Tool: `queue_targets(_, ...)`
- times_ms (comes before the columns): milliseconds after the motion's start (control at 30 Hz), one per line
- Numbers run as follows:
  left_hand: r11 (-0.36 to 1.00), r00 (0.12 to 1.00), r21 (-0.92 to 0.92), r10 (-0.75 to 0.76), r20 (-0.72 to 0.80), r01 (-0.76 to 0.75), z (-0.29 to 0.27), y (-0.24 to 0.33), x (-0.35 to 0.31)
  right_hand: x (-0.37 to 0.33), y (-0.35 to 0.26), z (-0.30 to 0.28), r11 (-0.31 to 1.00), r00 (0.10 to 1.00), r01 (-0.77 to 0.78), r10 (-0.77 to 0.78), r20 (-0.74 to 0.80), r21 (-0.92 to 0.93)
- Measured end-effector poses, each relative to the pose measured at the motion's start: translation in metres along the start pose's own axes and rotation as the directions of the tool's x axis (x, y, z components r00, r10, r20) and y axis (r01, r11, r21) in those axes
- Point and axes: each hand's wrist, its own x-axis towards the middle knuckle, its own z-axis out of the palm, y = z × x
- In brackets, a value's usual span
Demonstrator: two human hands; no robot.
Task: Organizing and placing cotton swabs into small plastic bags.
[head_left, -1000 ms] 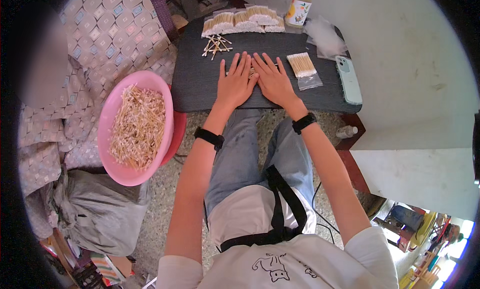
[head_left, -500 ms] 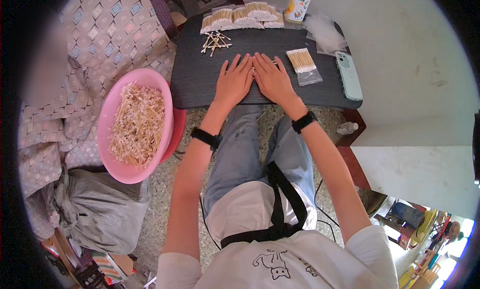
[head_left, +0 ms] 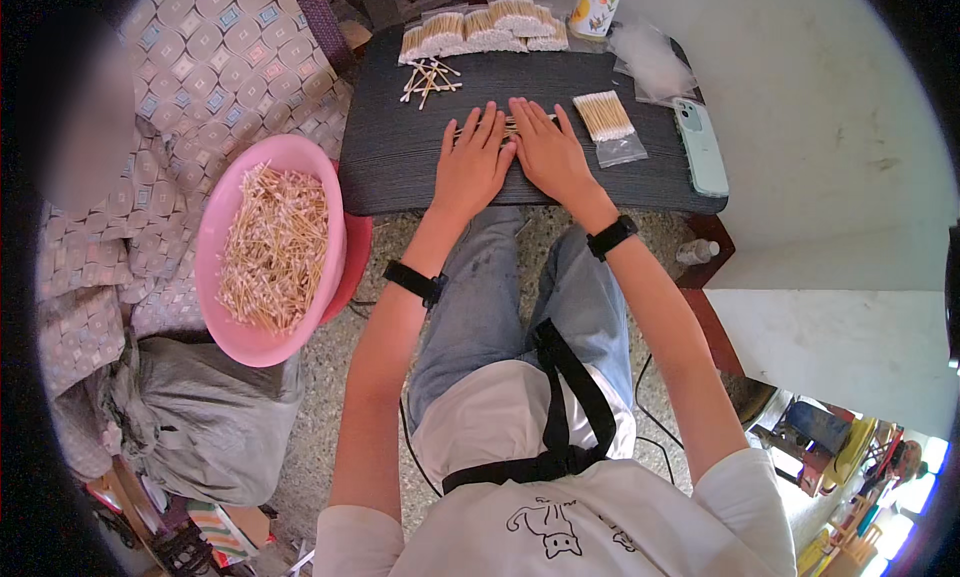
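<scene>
My left hand (head_left: 473, 164) and my right hand (head_left: 550, 155) lie flat on the dark table, side by side, fingers stretched away from me. Under and between them are several cotton swabs (head_left: 511, 127), mostly covered by my palms and fingers. Beyond my left hand lies a small loose heap of cotton swabs (head_left: 430, 81). To the right of my right hand is a clear bag filled with cotton swabs (head_left: 603, 117), its bare plastic end toward me. Several more filled bags of cotton swabs (head_left: 485, 30) are stacked along the far edge.
A pink basin (head_left: 205, 252) full of loose swabs stands left of the black table (head_left: 390, 167). A bottle (head_left: 596, 9), empty plastic bags (head_left: 650, 62) and a pale green phone (head_left: 700, 149) lie along the table's right side. A wall (head_left: 810, 127) rises beyond.
My hands have slid slightly apart at the fingertips, showing more of the swabs between them. The bagged swabs and the basin have stayed put.
</scene>
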Motion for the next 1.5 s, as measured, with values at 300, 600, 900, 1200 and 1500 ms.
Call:
queue_targets(300,0.999,1.000,0.034,-0.013,0.004,0.013,-0.001,-0.001,-0.001,-0.005,-0.002,-0.002,0.991,0.999,0.050,-0.048,0.018,-0.122)
queue_targets(600,1.000,0.992,-0.007,0.028,0.122,-0.027,-0.020,0.010,-0.033,-0.030,-0.009,-0.020,0.996,0.996,0.083,-0.082,0.032,-0.028)
queue_targets(900,0.997,0.998,0.073,-0.032,0.059,0.027,-0.002,-0.002,0.000,-0.001,0.008,0.000,0.997,0.999,0.043,-0.042,0.017,-0.065)
queue_targets(1200,0.993,0.991,0.110,0.028,0.127,-0.042,-0.016,-0.003,-0.025,-0.022,-0.001,-0.018,0.987,0.995,0.103,-0.103,0.011,-0.119)
queue_targets(1500,0.979,0.994,-0.194,-0.078,-0.072,0.063,-0.014,-0.018,-0.024,-0.020,-0.005,-0.030,0.965,0.993,0.105,-0.087,-0.081,0.240)
